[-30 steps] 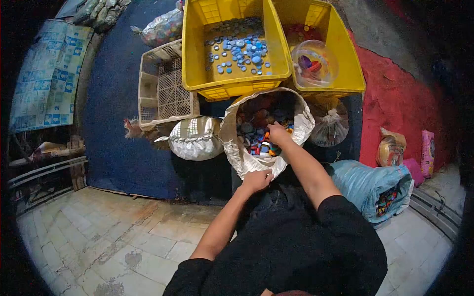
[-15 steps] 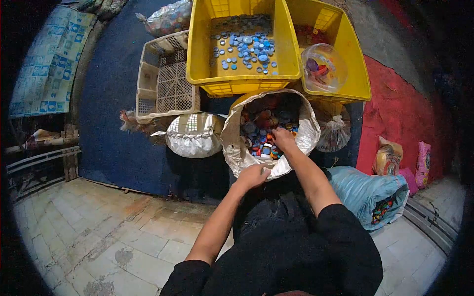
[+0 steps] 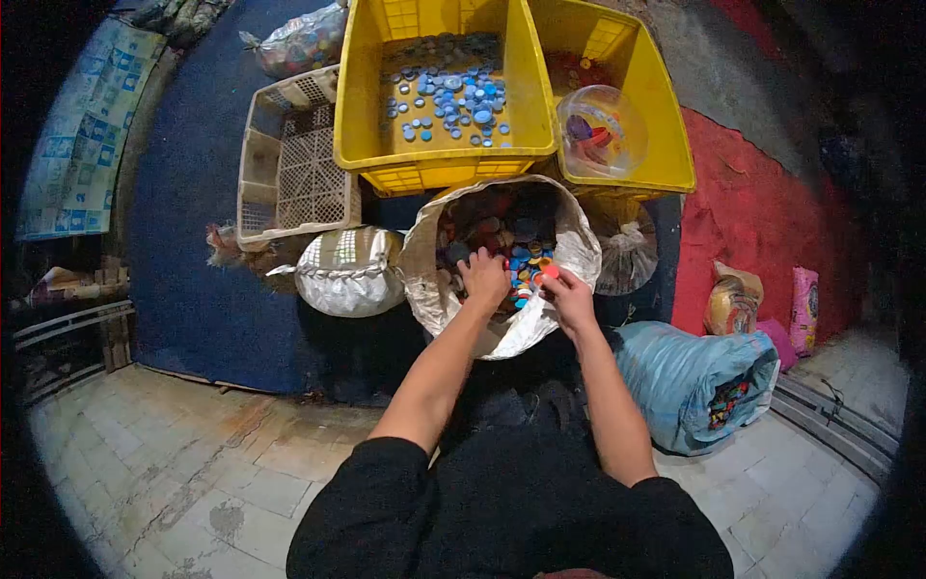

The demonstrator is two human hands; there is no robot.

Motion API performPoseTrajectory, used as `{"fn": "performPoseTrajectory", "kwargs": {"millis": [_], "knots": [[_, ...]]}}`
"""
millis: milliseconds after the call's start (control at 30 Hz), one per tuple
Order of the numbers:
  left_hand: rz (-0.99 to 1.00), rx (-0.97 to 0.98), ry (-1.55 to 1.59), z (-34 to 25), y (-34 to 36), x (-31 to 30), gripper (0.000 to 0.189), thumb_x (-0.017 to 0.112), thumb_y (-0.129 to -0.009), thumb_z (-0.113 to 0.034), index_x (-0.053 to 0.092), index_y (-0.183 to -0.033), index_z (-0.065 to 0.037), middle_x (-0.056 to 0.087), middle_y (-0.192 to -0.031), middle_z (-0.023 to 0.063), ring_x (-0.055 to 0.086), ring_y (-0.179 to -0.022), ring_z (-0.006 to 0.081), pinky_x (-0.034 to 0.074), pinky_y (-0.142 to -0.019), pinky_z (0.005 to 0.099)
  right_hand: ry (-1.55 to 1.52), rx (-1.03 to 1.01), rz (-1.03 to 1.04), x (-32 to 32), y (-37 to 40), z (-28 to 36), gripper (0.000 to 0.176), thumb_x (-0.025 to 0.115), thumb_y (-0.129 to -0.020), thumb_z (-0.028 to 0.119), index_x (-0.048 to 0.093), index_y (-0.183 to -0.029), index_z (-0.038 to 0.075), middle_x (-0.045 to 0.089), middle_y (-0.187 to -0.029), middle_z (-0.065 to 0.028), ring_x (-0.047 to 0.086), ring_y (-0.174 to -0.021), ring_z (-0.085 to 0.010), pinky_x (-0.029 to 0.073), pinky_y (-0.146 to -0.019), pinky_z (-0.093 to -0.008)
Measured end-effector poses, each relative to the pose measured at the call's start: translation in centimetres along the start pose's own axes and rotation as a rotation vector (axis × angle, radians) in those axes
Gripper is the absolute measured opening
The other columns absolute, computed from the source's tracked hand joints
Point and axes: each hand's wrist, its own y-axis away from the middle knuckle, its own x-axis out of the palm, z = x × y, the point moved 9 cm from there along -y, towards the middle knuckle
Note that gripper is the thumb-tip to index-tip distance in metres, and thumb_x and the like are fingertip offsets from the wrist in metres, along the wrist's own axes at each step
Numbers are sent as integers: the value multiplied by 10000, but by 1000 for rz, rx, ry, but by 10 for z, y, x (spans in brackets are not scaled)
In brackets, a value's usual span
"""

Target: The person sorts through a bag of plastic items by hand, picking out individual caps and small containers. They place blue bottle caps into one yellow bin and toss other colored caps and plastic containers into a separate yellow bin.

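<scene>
Two bare hands work at the mouth of a white sack (image 3: 422, 265), its rim rolled into a crinkled, roughly round opening. The right hand (image 3: 571, 297) pinches a smooth red cap (image 3: 551, 272) between thumb and fingers, over the near right part of the opening. The left hand (image 3: 485, 280) reaches inside with its fingers slightly spread, over the loose caps (image 3: 522, 265) — blue, orange, white and darker ones (whether it grips any, I cannot tell).

No brand can be read anywhere. The pink packet (image 3: 804, 311) at far right carries print too small to make out, and the printed sheet (image 3: 89, 135) at far left shows blue and pale squares.

Beyond the sack sit two glossy, straight-walled yellow plastic bins: the left bin (image 3: 444, 162) has blue lids (image 3: 463, 96) scattered over its floor, and the right bin (image 3: 641, 96) holds a round, clear tub (image 3: 625, 145) with red and purple pieces. A pale lattice crate (image 3: 309, 174) stands beside them — above a stuffed white bag (image 3: 349, 275). A wrinkled light-blue sack (image 3: 675, 376) lies on its side, multicoloured pieces (image 3: 728, 403) showing at its mouth.
</scene>
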Motion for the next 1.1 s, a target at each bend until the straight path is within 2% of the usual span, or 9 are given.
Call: {"fn": "performPoseTrajectory", "kwargs": {"millis": [233,433,500,533,633,800,933,967,1100], "knots": [[188,-214,-46,8,-24,31,333,582,-852,-369,702,-1064,-143,561,-1224,106,512,-1187,267,279,-1069,533,-470,172,127,9,33,11,227,649,-882,134,622,-1076,21,663,-990,-89,639,-873,-183,533,-777,-317],[-14,-240,105,2,-19,3,316,560,-835,-349,719,-972,-113,634,-1087,114,566,-1107,300,287,-1048,550,-674,302,206,14,50,24,243,626,-899,214,636,-1063,34,669,-1011,-87,633,-924,-195,512,-857,-343],[-42,-167,398,3,-16,-2,346,575,-822,-386,719,-953,-100,675,-986,113,611,-1011,345,350,-1002,540,-673,291,224,13,50,28,248,623,-899,210,632,-1069,29,668,-1008,-90,633,-921,-196,513,-860,-342],[-67,-95,598,1,-12,-6,329,614,-844,-347,714,-965,-58,703,-902,96,667,-854,276,481,-865,459,-665,287,238,14,51,27,253,621,-900,206,627,-1075,24,667,-1006,-93,634,-919,-196,513,-864,-342],[67,-84,1044,-15,24,-26,293,645,-872,-276,700,-1005,-21,716,-878,94,668,-791,167,503,-731,290,-531,226,233,8,43,21,273,624,-896,196,614,-1101,16,661,-1012,-106,636,-909,-200,510,-870,-341],[70,-43,1012,-14,57,-20,255,641,-882,-198,689,-1045,-7,698,-865,56,608,-755,101,479,-689,255,-274,150,143,0,40,11,317,614,-864,20,576,-1177,-7,651,-1013,-93,644,-895,-191,528,-797,-334],[104,-81,763,-2,71,-15,291,651,-868,-263,708,-979,0,696,-798,55,605,-719,105,476,-658,265,-263,188,196,3,34,-16,265,581,-907,54,573,-1169,17,644,-1006,-86,643,-897,-199,541,-792,-322],[106,-101,849,9,69,4,302,641,-836,-304,710,-954,-34,694,-826,157,677,-770,225,504,-708,330,-266,190,210,1,27,-26,255,579,-906,49,575,-1159,17,644,-1013,-94,648,-892,-205,549,-790,-322],[72,-88,866,4,45,-16,309,651,-815,-304,719,-971,-45,707,-809,134,675,-730,171,513,-668,315,-278,184,164,6,11,-16,231,598,-898,62,593,-1121,3,646,-949,-101,654,-855,-204,564,-785,-318]]}}
